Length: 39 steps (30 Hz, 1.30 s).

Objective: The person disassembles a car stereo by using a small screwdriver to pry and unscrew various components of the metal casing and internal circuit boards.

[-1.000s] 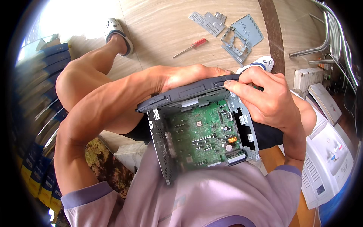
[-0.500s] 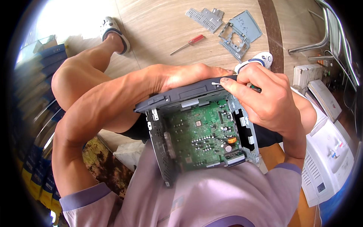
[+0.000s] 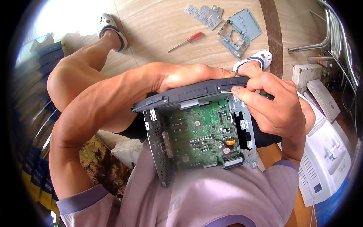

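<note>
Pale tiled floor [image 3: 151,22] spread out beyond the person's knees, bright toward the far left. At the centre, on the lap and against the lilac shirt [image 3: 211,193], rested an open metal unit [image 3: 157,147], its dark front panel [image 3: 189,92] facing away from the body. Its upper side was uncovered, so a green circuit board [image 3: 206,130] lay exposed between the side walls; judging from that, the opening-up looked partly done, while the front panel and the board were still in place. The left hand [image 3: 189,75] lay along the outer face of the panel, thumb near its right end; its other fingers were hidden, so how far they were curled could not be told. The right hand [image 3: 276,106], at the panel's right end, had its fingers closed around a slim tool [image 3: 269,96] with a dark and green handle, a thin pale tip showing at the seam between panel and metal body. Farther out, on the floor, lay a red-handled screwdriver [image 3: 194,36], a slotted metal plate [image 3: 205,17] and a bluish-grey plate [image 3: 247,24] beside a cut-out frame, perhaps parts already taken off. A white appliance [image 3: 317,178] stood at the right, boxes [image 3: 34,162] at the left.
</note>
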{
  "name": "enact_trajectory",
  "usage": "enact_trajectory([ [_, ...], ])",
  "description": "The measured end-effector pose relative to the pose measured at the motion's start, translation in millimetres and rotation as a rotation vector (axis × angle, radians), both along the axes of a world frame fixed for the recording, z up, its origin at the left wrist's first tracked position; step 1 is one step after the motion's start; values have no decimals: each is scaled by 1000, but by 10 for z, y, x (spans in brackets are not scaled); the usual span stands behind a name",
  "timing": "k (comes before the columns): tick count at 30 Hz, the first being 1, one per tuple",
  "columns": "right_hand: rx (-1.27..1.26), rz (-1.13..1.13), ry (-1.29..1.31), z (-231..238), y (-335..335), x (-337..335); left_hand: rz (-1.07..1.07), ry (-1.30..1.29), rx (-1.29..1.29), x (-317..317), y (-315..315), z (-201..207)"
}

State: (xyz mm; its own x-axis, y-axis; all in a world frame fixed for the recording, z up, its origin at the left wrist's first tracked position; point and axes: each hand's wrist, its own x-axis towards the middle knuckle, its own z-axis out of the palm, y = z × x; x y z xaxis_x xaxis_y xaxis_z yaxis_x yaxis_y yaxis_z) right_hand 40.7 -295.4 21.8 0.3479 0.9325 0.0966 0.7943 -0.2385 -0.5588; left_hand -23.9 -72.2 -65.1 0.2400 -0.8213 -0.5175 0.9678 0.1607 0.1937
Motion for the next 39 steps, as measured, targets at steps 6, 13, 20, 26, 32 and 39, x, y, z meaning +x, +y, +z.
enact_trajectory([
  [6, -18, 1, -15, -10, -10, -3, 37, -5, -71, 22, -5, -50],
  [13, -110, -22, 83, 78, 22, 2, 36, -17, -51, 34, -15, -15],
  [20, -153, -19, 78, 86, 94, -22, 79, -56, -33, 71, -36, -32],
  [26, -172, -23, 160, 72, 155, -43, 97, -88, -25, 49, -64, -28],
  [32, -227, -20, 151, 122, 237, -81, 107, -101, -9, 11, -74, -44],
  [39, -267, -4, 133, 142, 333, -81, 121, -105, 7, 12, -67, -59],
])
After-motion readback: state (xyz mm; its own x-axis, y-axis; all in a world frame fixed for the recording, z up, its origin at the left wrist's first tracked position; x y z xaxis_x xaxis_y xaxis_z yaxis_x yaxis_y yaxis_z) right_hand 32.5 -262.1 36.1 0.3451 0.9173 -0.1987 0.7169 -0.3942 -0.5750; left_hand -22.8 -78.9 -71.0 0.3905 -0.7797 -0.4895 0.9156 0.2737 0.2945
